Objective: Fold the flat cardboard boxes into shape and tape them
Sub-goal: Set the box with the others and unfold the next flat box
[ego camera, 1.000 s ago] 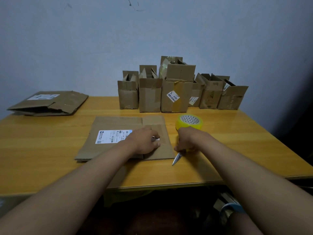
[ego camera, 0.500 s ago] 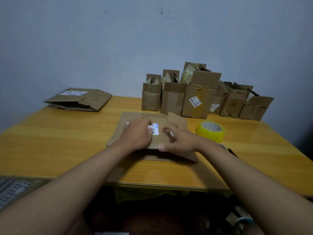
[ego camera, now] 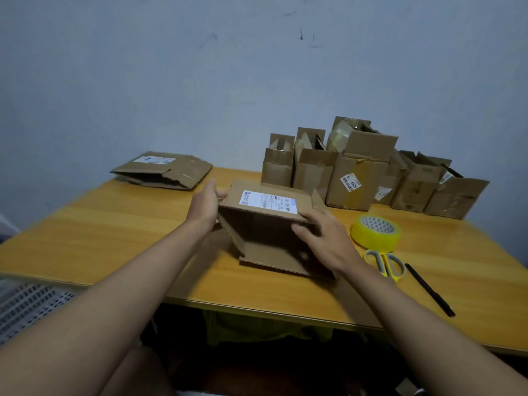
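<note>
A table [ego camera: 120, 232] of yellow-orange wood with a smooth, slightly glossy finish. On it, a half-opened box [ego camera: 265, 224] of matt brown corrugated cardboard, its cut edges showing the fluted layer, with a smooth white paper label [ego camera: 268, 202] on top. A roll of tape [ego camera: 375, 233] in shiny yellow plastic. Scissors [ego camera: 385, 264] with smooth yellow and grey plastic handles. A matt black pen [ego camera: 428, 290]. Behind, more matt cardboard boxes [ego camera: 357, 178], some with glossy clear tape and paper labels. The wall [ego camera: 171, 81] is matt painted plaster, scuffed

Bare table [ego camera: 120, 238] left of box [ego camera: 268, 224]; tape roll [ego camera: 375, 232], scissors [ego camera: 385, 264], pen [ego camera: 428, 290] crowd the right
</note>
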